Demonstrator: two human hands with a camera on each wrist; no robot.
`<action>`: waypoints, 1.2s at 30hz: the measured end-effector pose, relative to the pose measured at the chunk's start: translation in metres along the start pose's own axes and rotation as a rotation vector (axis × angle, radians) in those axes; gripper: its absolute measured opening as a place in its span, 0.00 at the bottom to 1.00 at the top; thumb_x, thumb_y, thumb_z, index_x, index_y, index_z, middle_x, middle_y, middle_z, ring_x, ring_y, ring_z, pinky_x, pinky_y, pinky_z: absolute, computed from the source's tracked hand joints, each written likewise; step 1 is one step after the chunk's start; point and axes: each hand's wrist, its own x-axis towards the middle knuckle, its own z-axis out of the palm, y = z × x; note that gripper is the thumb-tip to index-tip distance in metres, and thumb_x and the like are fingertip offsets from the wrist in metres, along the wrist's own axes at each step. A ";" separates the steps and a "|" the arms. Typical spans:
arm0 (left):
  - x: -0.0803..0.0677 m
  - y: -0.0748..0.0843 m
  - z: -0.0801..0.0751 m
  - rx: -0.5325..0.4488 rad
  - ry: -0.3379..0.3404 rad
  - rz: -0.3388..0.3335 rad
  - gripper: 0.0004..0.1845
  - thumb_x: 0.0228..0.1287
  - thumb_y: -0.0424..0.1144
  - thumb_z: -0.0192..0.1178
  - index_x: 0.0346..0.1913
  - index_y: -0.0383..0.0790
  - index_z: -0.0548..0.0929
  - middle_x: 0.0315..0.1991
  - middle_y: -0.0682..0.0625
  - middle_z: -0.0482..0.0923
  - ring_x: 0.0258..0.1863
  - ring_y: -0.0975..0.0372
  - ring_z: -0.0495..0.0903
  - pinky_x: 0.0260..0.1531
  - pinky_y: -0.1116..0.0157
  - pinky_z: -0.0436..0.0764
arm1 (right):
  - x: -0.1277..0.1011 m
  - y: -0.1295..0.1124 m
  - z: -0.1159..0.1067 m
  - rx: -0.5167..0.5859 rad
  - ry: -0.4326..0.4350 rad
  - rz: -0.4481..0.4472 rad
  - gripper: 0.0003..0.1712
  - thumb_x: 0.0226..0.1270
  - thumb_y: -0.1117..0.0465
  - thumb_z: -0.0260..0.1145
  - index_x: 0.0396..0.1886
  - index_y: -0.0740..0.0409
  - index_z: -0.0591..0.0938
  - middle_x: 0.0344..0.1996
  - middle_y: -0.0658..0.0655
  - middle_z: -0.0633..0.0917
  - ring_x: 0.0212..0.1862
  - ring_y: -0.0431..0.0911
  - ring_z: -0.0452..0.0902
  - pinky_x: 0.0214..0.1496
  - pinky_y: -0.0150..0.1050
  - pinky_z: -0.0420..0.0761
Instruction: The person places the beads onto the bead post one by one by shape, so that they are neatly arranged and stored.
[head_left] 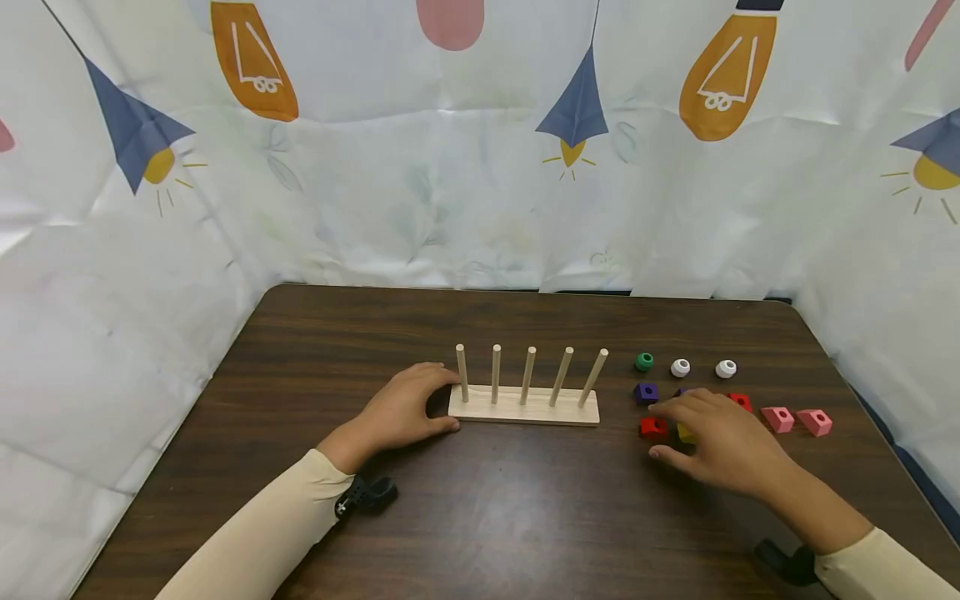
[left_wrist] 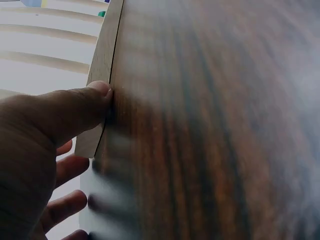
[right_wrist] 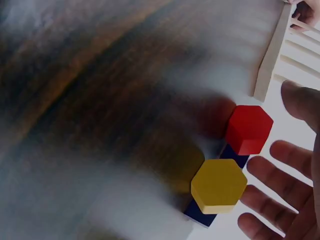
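Observation:
A pale wooden peg board [head_left: 525,408] with several upright pegs stands on the table. My left hand [head_left: 401,408] holds its left end, thumb at the front edge and fingers toward the back. In the left wrist view the thumb [left_wrist: 82,107] presses on the board's edge [left_wrist: 107,55]. My right hand [head_left: 720,437] hovers over the beads at the right, fingers spread and holding nothing. Under and beside it are a red hexagonal bead [right_wrist: 249,129] and a yellow hexagonal bead [right_wrist: 219,185]. A purple cube bead [head_left: 646,393] sits just behind the red one; another is mostly hidden by the hand.
Behind the right hand lie a green round bead [head_left: 644,362] and two white round beads, one nearer [head_left: 680,367] and one farther right [head_left: 725,368]. Another red bead [head_left: 740,402] and two pink beads [head_left: 815,422] lie to the right. A patterned curtain [head_left: 480,208] hangs behind the table.

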 end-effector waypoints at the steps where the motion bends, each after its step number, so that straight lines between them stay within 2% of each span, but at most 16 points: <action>1: 0.000 0.000 0.000 0.004 0.005 0.006 0.33 0.56 0.51 0.78 0.64 0.43 0.81 0.62 0.47 0.79 0.69 0.47 0.70 0.66 0.43 0.67 | 0.000 0.000 0.001 0.005 0.004 -0.015 0.29 0.57 0.41 0.79 0.55 0.50 0.87 0.49 0.49 0.87 0.54 0.53 0.81 0.54 0.58 0.79; 6: 0.002 0.001 0.001 0.004 0.018 0.023 0.29 0.57 0.49 0.78 0.59 0.42 0.84 0.59 0.47 0.81 0.68 0.47 0.72 0.66 0.43 0.68 | 0.000 0.001 0.005 0.007 0.038 -0.075 0.26 0.55 0.49 0.82 0.53 0.50 0.87 0.45 0.46 0.87 0.51 0.50 0.81 0.51 0.54 0.80; 10: 0.002 0.001 0.002 -0.001 0.013 0.021 0.28 0.57 0.48 0.77 0.59 0.42 0.84 0.59 0.47 0.81 0.68 0.48 0.72 0.66 0.43 0.68 | 0.001 0.002 0.008 -0.018 0.094 -0.120 0.26 0.50 0.55 0.84 0.51 0.50 0.88 0.39 0.45 0.85 0.45 0.46 0.80 0.44 0.49 0.81; 17: 0.000 0.000 0.001 -0.029 -0.012 -0.027 0.29 0.58 0.51 0.77 0.61 0.45 0.85 0.63 0.46 0.79 0.68 0.49 0.72 0.65 0.45 0.70 | 0.003 0.005 0.011 -0.033 0.156 -0.168 0.24 0.44 0.60 0.86 0.45 0.51 0.89 0.33 0.44 0.83 0.36 0.40 0.76 0.36 0.42 0.78; 24: 0.000 -0.001 0.001 -0.037 -0.023 -0.080 0.30 0.58 0.53 0.76 0.62 0.48 0.85 0.65 0.45 0.78 0.68 0.50 0.72 0.63 0.46 0.73 | 0.008 0.004 0.006 -0.024 0.146 -0.150 0.22 0.47 0.60 0.85 0.45 0.49 0.89 0.35 0.44 0.86 0.36 0.41 0.79 0.35 0.42 0.78; 28: 0.000 0.001 0.000 -0.037 -0.023 -0.095 0.30 0.57 0.54 0.77 0.62 0.49 0.85 0.65 0.44 0.78 0.68 0.49 0.73 0.62 0.45 0.73 | 0.013 0.002 -0.004 -0.010 0.148 -0.131 0.22 0.48 0.60 0.85 0.45 0.50 0.89 0.38 0.45 0.87 0.38 0.42 0.80 0.32 0.40 0.79; 36: 0.000 0.001 0.000 -0.001 -0.019 -0.107 0.31 0.56 0.56 0.76 0.62 0.51 0.85 0.67 0.43 0.77 0.64 0.46 0.77 0.59 0.44 0.75 | 0.024 -0.005 -0.032 0.029 0.105 -0.039 0.18 0.53 0.60 0.82 0.46 0.50 0.89 0.33 0.46 0.83 0.30 0.38 0.71 0.24 0.33 0.70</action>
